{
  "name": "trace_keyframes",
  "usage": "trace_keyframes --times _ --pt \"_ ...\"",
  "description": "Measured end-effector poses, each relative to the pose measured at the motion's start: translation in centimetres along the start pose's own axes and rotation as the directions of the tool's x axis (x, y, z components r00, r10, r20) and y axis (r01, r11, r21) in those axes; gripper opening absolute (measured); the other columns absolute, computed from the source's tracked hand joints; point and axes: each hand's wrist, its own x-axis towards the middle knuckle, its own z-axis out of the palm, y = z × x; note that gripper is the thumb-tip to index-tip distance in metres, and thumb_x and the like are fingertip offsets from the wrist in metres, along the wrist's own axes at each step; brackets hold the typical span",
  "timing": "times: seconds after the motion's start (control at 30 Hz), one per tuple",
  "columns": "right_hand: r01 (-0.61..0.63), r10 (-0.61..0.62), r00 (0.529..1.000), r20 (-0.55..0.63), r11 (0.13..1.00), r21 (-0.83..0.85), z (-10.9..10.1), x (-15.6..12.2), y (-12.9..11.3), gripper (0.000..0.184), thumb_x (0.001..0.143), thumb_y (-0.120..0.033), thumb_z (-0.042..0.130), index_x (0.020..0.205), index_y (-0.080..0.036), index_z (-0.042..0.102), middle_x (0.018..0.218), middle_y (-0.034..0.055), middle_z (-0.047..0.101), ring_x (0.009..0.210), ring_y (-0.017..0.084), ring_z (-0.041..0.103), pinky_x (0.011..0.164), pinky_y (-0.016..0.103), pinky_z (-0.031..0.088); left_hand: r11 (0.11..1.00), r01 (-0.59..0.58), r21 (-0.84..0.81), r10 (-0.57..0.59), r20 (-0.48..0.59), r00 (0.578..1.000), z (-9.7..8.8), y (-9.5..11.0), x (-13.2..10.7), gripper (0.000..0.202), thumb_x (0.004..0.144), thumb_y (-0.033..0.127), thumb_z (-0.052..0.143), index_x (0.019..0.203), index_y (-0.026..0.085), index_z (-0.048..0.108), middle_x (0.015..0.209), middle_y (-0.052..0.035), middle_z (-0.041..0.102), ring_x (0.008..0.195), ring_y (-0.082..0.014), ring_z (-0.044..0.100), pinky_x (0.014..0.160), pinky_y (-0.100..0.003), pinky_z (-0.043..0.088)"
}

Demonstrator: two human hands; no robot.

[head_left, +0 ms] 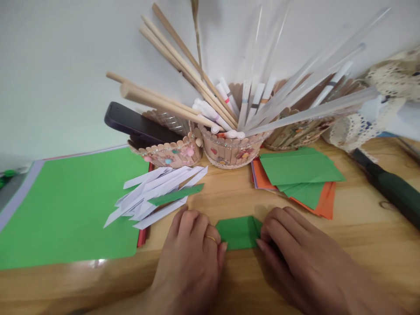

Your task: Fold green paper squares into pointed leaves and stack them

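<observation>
A small folded green paper (238, 232) lies on the wooden table (361, 245) near the front edge. My left hand (192, 249), with a ring on one finger, presses its fingertips down on the paper's left end, fingers curled together. From the other side, my right hand (295, 249) pinches and presses the paper's right end with bent fingers. Both hands rest on the table.
A pile of folded white strips with one green strip (157, 194) lies left of centre, beside a large green sheet (65, 210). Behind stand decorated stick holders (229, 148) with sticks and pens, a dark phone (138, 122), green and orange papers (302, 179), a dark tool (390, 188).
</observation>
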Motion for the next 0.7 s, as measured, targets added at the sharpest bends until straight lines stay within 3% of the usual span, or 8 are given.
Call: trace_keyframes --times 0.3,0.7 --pt "-0.038 0.038 0.999 0.002 0.998 0.041 0.03 -0.29 0.08 0.022 0.086 -0.011 0.037 0.070 -0.020 0.049 0.068 0.0049 0.050 0.063 0.020 0.046 0.056 0.032 0.037 0.999 -0.004 0.033 0.005 -0.028 1.000 0.08 0.01 -0.25 0.020 0.080 0.014 0.048 0.068 0.014 0.064 0.067 -0.0080 0.056 0.076 -0.0261 0.042 0.076 -0.043 0.042" --pt "-0.091 0.084 0.995 0.053 0.983 0.162 -0.60 -0.20 0.22 0.016 0.086 -0.013 0.041 0.072 -0.019 0.047 0.072 0.0042 0.050 0.066 0.018 0.047 0.058 0.032 0.041 1.000 0.006 0.026 -0.007 0.013 1.000 -0.70 0.02 0.26 0.026 0.083 0.016 0.044 0.068 0.013 0.064 0.068 -0.0086 0.056 0.076 -0.0259 0.043 0.080 -0.047 0.042"
